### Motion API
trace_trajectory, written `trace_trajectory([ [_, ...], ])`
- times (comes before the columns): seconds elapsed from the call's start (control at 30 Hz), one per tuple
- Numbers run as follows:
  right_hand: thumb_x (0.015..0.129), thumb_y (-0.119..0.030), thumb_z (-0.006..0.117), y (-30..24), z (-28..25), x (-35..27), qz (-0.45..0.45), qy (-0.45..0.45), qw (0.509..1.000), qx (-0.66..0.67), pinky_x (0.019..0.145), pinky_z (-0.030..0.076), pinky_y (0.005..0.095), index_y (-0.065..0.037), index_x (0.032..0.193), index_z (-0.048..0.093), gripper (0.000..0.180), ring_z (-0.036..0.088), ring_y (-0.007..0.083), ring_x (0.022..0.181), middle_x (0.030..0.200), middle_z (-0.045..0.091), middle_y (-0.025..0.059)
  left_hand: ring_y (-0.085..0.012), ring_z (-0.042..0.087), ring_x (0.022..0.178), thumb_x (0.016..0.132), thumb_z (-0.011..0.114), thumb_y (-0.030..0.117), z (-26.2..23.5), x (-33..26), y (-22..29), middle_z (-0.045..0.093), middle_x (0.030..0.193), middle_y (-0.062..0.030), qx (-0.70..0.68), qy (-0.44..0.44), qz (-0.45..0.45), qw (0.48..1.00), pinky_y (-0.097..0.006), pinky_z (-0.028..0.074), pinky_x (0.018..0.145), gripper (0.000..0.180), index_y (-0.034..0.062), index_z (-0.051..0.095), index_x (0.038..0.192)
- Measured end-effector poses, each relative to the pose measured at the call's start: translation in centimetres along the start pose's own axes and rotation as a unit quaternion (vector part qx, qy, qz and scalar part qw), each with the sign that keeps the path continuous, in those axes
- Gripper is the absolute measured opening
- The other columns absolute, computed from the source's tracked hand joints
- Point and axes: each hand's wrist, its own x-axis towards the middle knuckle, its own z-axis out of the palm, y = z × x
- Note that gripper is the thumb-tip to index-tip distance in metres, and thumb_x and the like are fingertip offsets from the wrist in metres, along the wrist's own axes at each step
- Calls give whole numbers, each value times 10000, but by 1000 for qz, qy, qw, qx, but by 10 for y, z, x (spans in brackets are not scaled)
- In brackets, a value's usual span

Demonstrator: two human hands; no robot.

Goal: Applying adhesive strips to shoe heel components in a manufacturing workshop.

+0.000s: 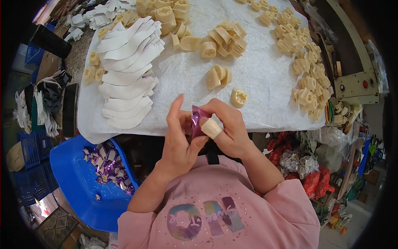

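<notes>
Over the near edge of the cloth-covered table, a shiny purple piece [196, 121] is held between my two hands. My right hand [229, 129] pinches it from the right, a beige wrap [211, 128] covering the thumb. My left hand [177, 139] closes on its left and lower side, thumb against it, while the index finger points up. Just beyond my hands lies a single beige ring-like piece [239, 98] with a hollow. Farther off sits a small cluster of beige pieces [218, 77]. Overlapping white curved strips [128, 74] run in a column to the left.
A blue tub [83, 195] with several shiny purple pieces [108, 166] stands below the table's left side. More beige pieces lie in a heap [226, 39] at the back and along the right edge [306, 79]. A dark phone-like slab [70, 110] rests at the left.
</notes>
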Motion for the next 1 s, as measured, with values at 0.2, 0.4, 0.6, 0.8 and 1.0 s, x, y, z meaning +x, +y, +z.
trace_trajectory([
  [0.2, 921, -248, 536, 15, -4, -3, 149, -14, 955, 258, 627, 450, 276, 4, 925, 566, 254, 514, 107, 688, 781, 565, 36, -118, 550, 851, 769, 709, 83, -19, 6, 19, 556, 967, -70, 56, -33, -128, 990, -249, 456, 751, 461, -22, 469, 1149],
  [0.4, 915, -218, 556, 27, -11, -2, 126, -121, 931, 321, 573, 424, 230, -26, 849, 554, 203, 502, 70, 643, 770, 559, -2, -232, 561, 686, 638, 670, -101, -25, 15, 29, 524, 871, -130, 268, -90, 115, 952, -312, 484, 622, 508, -7, 519, 1113],
  [0.6, 929, -180, 524, 22, 1, -5, 18, 13, 992, 124, 578, 440, 259, -18, 885, 606, 188, 536, 101, 680, 837, 589, 9, -238, 538, 632, 611, 707, -62, -17, 15, 15, 511, 833, -122, 220, -56, 71, 971, -314, 461, 546, 467, 4, 537, 1042],
  [0.8, 944, -160, 491, 32, -1, -15, 90, -44, 931, 351, 663, 443, 260, -24, 1020, 595, 187, 527, 96, 767, 861, 588, 13, -168, 519, 618, 571, 753, 17, -12, 15, 19, 512, 735, -86, 255, -29, 120, 959, -255, 421, 534, 452, 11, 476, 928],
  [1.0, 960, -249, 468, 20, 22, -13, 74, 56, 980, 173, 677, 440, 257, -29, 1008, 572, 248, 529, 116, 777, 846, 571, 15, -256, 568, 575, 561, 788, 62, 3, 10, 9, 515, 719, -99, 292, 99, 117, 944, -323, 472, 509, 445, 11, 504, 899],
])
